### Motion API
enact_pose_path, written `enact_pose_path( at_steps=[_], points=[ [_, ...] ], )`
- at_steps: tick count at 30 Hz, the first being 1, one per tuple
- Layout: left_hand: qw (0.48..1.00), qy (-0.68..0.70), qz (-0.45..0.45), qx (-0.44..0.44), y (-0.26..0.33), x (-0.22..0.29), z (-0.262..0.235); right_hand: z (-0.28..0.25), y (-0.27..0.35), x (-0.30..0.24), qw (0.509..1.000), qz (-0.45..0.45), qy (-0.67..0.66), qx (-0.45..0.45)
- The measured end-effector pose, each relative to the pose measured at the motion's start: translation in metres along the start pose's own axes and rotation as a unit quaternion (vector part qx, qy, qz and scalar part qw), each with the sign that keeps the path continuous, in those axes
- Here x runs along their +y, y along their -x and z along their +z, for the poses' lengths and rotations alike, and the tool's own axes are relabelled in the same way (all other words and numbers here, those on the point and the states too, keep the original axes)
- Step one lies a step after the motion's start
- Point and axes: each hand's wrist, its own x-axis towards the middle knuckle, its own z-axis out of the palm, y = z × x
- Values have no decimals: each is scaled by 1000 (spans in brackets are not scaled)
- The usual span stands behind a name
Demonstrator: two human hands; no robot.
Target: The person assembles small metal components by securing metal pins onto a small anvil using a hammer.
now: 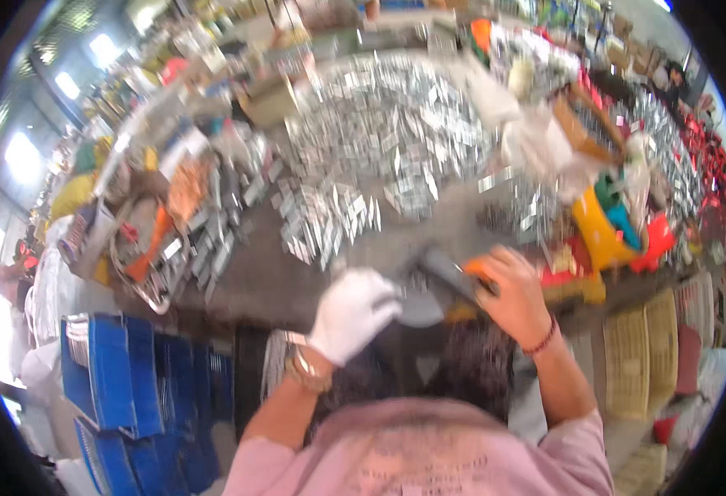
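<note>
My left hand (351,316), in a white glove, is held over the near edge of the dark workbench (247,302). Its fingers are bent together beside a small grey piece (421,310); blur hides what is between them. My bare right hand (513,289) is closed round the orange end of a dark, long hand tool (448,275), whose other end points left toward the glove. Motion blur leaves the tool's exact kind unclear. Beyond both hands, a small heap of shiny metal pieces (326,221) lies in front of a much larger pile (388,124).
Grey metal strips (210,244) and an orange-handled tool (150,244) lie at the left. To the right stand a yellow container (603,227) and a brown box (586,124). Blue crates (115,372) are stacked below left, cream crates (640,355) below right.
</note>
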Motion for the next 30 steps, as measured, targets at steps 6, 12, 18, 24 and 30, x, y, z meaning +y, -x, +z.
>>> enact_pose_path(
  at_steps=[6,12,18,24,30],
  points=[
    [997,1,-68,26,-8,-2,9,44,2,-22,994,-80,-38,-60],
    [997,-6,-74,30,6,-1,15,60,11,-22,992,-98,-10,-80],
    [996,6,-82,28,11,2,16,59,13,-21,992,-101,-10,-78],
    [996,16,-88,12,8,2,14,59,7,-16,990,-120,-15,-77],
    [996,34,-85,14,5,1,17,55,2,-13,985,-141,-4,-103]
  ],
)
